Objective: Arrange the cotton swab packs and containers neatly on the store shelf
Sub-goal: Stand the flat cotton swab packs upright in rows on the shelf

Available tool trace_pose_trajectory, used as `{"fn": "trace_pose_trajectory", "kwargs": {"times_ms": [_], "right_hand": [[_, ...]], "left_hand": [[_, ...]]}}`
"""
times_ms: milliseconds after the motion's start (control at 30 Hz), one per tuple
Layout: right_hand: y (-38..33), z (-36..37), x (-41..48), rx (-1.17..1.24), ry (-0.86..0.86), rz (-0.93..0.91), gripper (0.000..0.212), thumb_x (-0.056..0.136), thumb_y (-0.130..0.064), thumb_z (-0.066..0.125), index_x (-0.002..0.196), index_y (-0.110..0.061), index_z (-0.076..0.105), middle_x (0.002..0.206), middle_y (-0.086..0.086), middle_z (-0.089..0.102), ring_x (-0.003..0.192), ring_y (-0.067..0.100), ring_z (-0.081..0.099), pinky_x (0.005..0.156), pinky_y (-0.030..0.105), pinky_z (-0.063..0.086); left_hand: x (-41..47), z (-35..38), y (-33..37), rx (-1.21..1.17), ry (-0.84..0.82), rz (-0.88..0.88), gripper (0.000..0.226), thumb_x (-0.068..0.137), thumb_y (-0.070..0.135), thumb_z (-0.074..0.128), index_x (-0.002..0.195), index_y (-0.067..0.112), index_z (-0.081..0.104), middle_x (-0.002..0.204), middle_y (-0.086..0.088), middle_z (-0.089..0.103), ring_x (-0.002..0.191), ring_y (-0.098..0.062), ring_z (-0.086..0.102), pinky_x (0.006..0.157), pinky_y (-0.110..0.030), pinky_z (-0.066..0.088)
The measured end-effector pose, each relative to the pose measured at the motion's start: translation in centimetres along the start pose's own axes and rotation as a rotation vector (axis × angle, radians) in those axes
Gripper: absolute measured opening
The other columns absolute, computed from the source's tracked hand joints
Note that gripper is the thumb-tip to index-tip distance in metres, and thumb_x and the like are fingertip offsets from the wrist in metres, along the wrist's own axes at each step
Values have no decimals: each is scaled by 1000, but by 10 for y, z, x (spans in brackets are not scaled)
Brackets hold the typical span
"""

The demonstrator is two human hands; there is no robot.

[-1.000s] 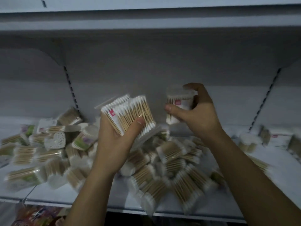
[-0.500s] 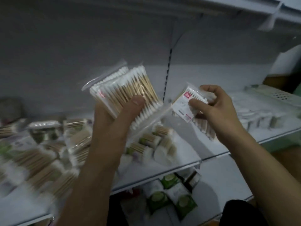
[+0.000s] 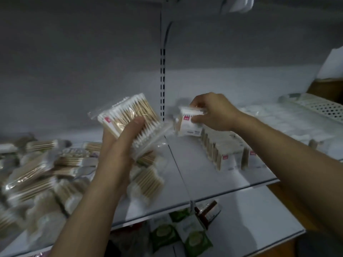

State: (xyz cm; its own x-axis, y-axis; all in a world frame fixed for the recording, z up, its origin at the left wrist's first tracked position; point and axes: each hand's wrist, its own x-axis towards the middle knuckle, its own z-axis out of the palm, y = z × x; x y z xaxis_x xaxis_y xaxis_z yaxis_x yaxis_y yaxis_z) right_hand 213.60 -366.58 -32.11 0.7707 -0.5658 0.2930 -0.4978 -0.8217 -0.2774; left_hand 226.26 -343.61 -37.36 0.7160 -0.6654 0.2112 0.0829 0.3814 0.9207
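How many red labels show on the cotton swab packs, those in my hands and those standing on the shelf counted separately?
Red labels on held packs: 2, on the clear bag of wooden cotton swabs in the left hand and the white-faced swab pack in the right hand.
Red labels on the standing row of packs: 2.
Total: 4.

The scene is viewed through one wide-angle camera worn on the head, pointed forward and down from close range onto the white metal store shelf [image 3: 204, 173].
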Motion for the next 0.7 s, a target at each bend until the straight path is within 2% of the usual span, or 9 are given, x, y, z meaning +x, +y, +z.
{"fn": "trace_pose_trajectory", "kwargs": {"times_ms": [100, 167, 267, 400, 600, 700], "right_hand": [[9, 15, 28, -163, -114, -115, 27, 84, -26, 79, 107, -14, 72, 105, 4, 69, 88, 20, 57, 75, 32, 46], [17, 26, 39, -196, -138, -130, 28, 82, -29, 80, 104, -13, 71, 102, 4, 66, 88, 20, 56, 77, 35, 49], [30, 36, 48, -201, -151, -136, 32, 80, -31, 82, 104, -14, 67, 100, 1, 63, 89, 20, 54, 77, 33, 47], [40, 41, 52, -274, -159, -199, 33, 81, -30, 81, 107, -19, 63, 96, -7, 53, 90, 15, 46, 76, 29, 37], [37, 42, 54, -335, -160, -287, 20, 85, -22, 78, 92, -22, 59, 91, -7, 59, 88, 17, 55, 73, 29, 38], [41, 47, 56, -359, -168, -272, 24, 87, -24, 76, 87, -26, 52, 89, -8, 55, 87, 17, 51, 75, 28, 34]], "left_hand": [[7, 3, -7, 46, 8, -13, 24, 81, 33, 76, 104, 30, 69, 102, -3, 78, 93, -24, 75, 81, -46, 56], [11, 6, -8, 89, 7, -27, 32, 81, 35, 79, 110, 29, 68, 107, -5, 78, 98, -28, 75, 82, -48, 58], [17, 9, -7, 137, 34, -35, 51, 78, 40, 81, 124, 30, 62, 110, 2, 77, 100, -22, 76, 84, -47, 59], [22, 14, -7, 170, 29, -29, 52, 78, 44, 74, 127, 34, 59, 114, 4, 76, 103, -22, 75, 91, -54, 58], [11, 23, -12, 198, 51, -6, 59, 70, 52, 80, 124, 36, 62, 117, 2, 76, 108, -27, 73, 100, -60, 52], [8, 26, -15, 204, 47, -16, 55, 73, 49, 80, 123, 33, 62, 116, -1, 76, 105, -28, 74, 97, -60, 54]]}}
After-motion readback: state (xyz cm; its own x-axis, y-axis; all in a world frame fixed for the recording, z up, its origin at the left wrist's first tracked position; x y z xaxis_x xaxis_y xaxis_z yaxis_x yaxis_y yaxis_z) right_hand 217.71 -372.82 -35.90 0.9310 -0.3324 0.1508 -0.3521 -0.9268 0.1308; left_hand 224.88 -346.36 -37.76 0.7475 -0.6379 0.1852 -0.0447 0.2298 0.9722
